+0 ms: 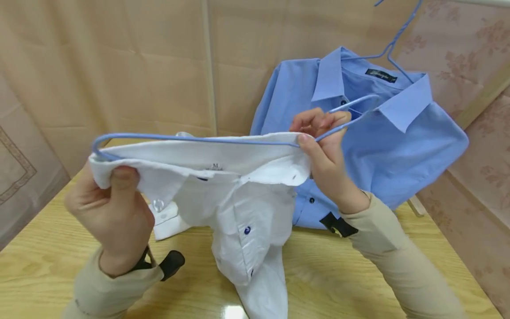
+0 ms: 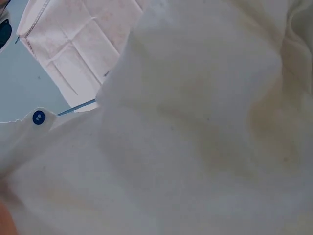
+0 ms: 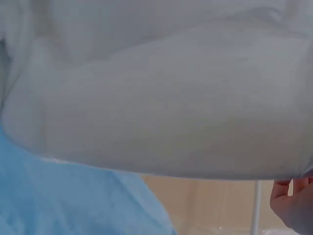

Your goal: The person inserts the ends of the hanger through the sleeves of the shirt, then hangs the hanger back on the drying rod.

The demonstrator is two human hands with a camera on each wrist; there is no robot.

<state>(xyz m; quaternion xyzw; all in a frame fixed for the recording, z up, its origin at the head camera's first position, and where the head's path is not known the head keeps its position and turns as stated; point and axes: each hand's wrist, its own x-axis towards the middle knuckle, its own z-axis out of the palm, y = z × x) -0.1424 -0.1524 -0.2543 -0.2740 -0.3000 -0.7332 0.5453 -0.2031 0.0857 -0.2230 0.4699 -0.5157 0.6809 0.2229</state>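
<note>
A white shirt (image 1: pixel 255 212) hangs from both hands, its collar stretched sideways and its body drooping over the table. My left hand (image 1: pixel 115 212) grips the collar's left end, thumb in front. The right hand (image 1: pixel 324 146) pinches the right end, with a blue wire hanger (image 1: pixel 207 140) passing through its grasp. One looped end of the hanger lies inside the collar at the left; the other sticks out past the right hand. White cloth fills most of the left wrist view, with a dark blue button (image 2: pixel 38 117) at its edge. In the right wrist view, fingers (image 3: pixel 293 203) hold the cloth's edge.
Just behind the right hand, a light blue shirt (image 1: pixel 398 164) hangs on another blue hanger (image 1: pixel 392 42) below a white rail (image 1: pixel 482 2). Beneath is a wood-grain table (image 1: pixel 191 274). Beige curtains (image 1: pixel 159 66) stand behind, and patterned cloth (image 1: pixel 478 186) covers the right side.
</note>
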